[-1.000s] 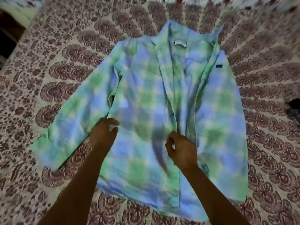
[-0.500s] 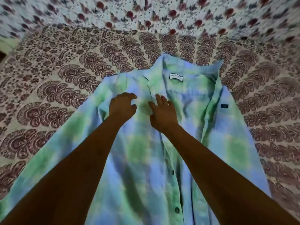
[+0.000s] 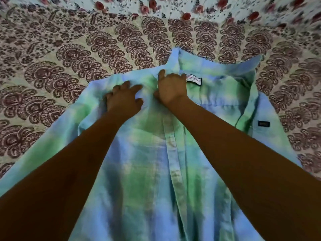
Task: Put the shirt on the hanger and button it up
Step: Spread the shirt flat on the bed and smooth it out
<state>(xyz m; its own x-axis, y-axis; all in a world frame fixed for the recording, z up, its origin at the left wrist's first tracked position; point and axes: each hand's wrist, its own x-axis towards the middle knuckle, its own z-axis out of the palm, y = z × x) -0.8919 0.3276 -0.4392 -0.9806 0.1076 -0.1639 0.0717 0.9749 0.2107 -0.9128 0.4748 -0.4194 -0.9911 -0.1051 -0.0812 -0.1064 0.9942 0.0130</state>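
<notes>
Home bedroom, as far as I can judge. Bed [image 3: 52, 70] fills my whole view, covered with block-print bedsheet [image 3: 104, 40], maroon paisley fans on cream. Second floral cloth [image 3: 191, 7], red roses on pale blue, along far edge. Dim indoor light.

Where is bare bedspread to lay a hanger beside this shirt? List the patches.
Free: the patterned bedspread left of the shirt, above its left sleeve; the strip beyond the collar, up to the floral cloth; a narrower band on the right, beside the chest tag. Crowded: the collar, where the left hand and right hand bunch the fabric.
</notes>
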